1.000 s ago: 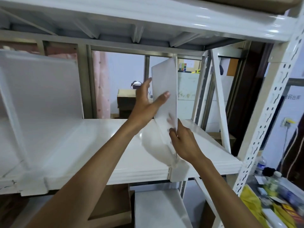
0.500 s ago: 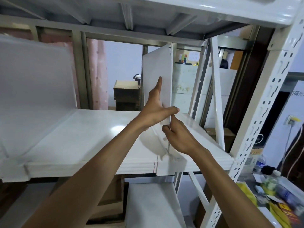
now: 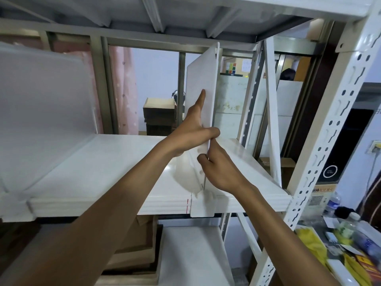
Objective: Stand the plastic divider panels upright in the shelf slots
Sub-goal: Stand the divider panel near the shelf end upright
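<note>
A white plastic divider panel (image 3: pixel 203 79) stands nearly upright on the white metal shelf (image 3: pixel 99 168), right of the shelf's middle, its foot clip (image 3: pixel 203 205) hooked over the shelf's front lip. My left hand (image 3: pixel 193 129) lies flat against the panel's left face, fingers straight and pointing up, thumb wrapped over the front edge. My right hand (image 3: pixel 218 164) pinches the panel's front edge lower down from the right. Another white divider panel (image 3: pixel 45 96) stands at the shelf's left end.
A perforated white upright (image 3: pixel 321 153) frames the rack's right side, and the upper shelf (image 3: pixel 185 13) sits close above the panel's top. A lower shelf (image 3: pixel 189 256) and cardboard boxes (image 3: pixel 134 252) lie below. Bottles and yellow packets (image 3: pixel 340 234) clutter the surface at lower right.
The panel has gone from leaning to nearly upright. My left hand slid flat up its face, my right hand rose along the front edge, and the view moved closer.
</note>
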